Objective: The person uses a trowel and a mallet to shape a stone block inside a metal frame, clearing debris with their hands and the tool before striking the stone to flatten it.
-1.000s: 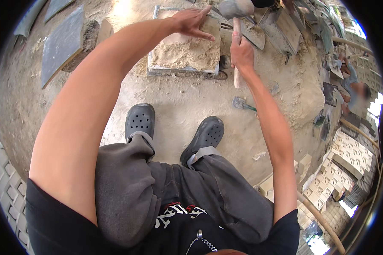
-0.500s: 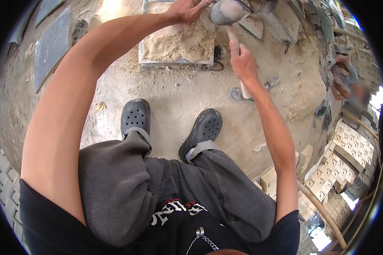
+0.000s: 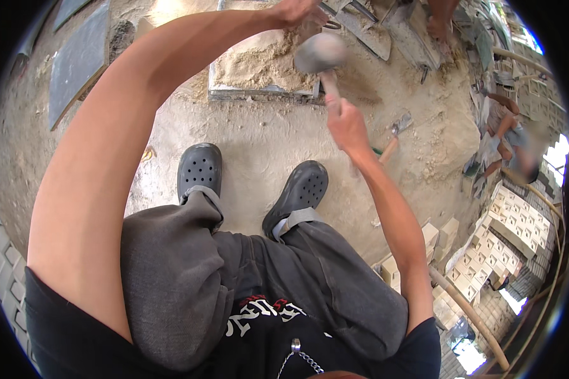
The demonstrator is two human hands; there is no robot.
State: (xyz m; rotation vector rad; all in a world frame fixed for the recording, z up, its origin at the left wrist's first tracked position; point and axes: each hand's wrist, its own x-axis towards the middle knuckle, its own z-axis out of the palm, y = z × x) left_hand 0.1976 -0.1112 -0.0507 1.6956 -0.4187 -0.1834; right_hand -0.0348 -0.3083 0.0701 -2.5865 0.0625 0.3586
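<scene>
My right hand [image 3: 348, 128] is closed round the wooden handle of a mallet [image 3: 321, 53], whose rounded, dusty grey head is raised in front of me. Just left of and beyond the mallet head, my left hand [image 3: 297, 12] reaches over the far right side of a flat metal-edged mould [image 3: 259, 96]. Loose tan powder [image 3: 265, 63] is heaped on the mould. The left fingers are blurred and partly cut off by the top edge, so what they touch does not show.
A small tool with a wooden handle [image 3: 389, 150] lies on the dusty floor to the right. Grey slabs [image 3: 79, 63] lean at the left. Metal plates [image 3: 367, 31] lie beyond the mallet. Another person [image 3: 506, 126] is at the far right, near stacked pale blocks [image 3: 502, 243]. A bare foot [image 3: 439, 28] shows at the top right.
The mallet and my right hand have moved left and nearer to me. My left hand has shifted a little right. A foot has come into view at the top right.
</scene>
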